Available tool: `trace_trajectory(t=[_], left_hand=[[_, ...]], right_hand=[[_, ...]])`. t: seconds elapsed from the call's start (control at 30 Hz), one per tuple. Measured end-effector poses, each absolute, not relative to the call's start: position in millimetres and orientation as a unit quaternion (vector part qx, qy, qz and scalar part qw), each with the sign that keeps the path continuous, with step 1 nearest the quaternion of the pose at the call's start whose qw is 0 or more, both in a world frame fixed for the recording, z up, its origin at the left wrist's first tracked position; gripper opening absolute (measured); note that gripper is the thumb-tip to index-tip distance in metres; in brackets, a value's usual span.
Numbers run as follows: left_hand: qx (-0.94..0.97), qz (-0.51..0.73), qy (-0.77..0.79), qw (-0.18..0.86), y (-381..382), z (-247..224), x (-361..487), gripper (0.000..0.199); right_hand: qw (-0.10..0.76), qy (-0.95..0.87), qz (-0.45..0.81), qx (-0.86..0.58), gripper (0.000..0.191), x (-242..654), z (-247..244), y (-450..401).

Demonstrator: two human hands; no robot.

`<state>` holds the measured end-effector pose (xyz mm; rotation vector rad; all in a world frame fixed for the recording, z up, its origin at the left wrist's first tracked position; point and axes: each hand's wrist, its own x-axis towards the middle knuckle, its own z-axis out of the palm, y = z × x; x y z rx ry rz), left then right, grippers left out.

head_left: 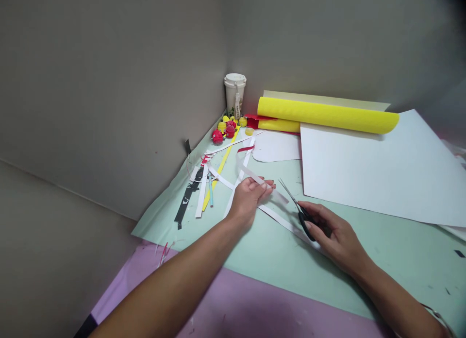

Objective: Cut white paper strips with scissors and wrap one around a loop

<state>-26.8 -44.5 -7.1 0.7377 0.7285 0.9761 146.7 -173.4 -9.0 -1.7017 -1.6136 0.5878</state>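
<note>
My left hand pinches a narrow white paper strip that curls up and away on the left; its near end sticks out past my fingers towards the scissors. In my right hand is a pair of scissors with black handles, the fingers in and around the loops. The slim metal blades point up and left, close to the strip's free end, and look nearly together. Below both hands another white strip lies on the pale green sheet and runs under my right hand.
Paper strips in white, yellow and black lie left of my hands, with small red and yellow balls behind. A lidded white cup stands in the corner. A yellow roll rests on large white sheets. Grey walls enclose the table.
</note>
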Motion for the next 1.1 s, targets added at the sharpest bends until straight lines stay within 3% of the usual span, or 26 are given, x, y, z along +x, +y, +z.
trace_trajectory(t=[0.1,0.27,0.47,0.67,1.1], left_hand=[[0.341,0.445,0.339,0.755,-43.6,-8.5,-27.9,0.015],[0.334,0.450,0.330,0.759,-43.3,-9.0,-29.3,0.026],[0.317,0.464,0.330,0.758,-44.0,-6.4,-27.6,0.027],[0.312,0.449,0.332,0.768,-42.8,-5.5,-27.3,0.016],[0.299,0.466,0.318,0.770,-43.0,-8.1,-26.3,0.018]], right_hand=[[0.350,-0.621,0.232,-0.662,0.037,146.2,-7.8,-174.0],[0.345,-0.630,0.235,-0.655,0.038,147.7,-10.5,-173.3],[0.347,-0.643,0.222,-0.645,0.036,146.2,-8.9,-172.5],[0.344,-0.640,0.216,-0.652,0.036,144.9,-6.0,-173.3],[0.345,-0.647,0.211,-0.646,0.036,145.5,-7.5,-173.2]])
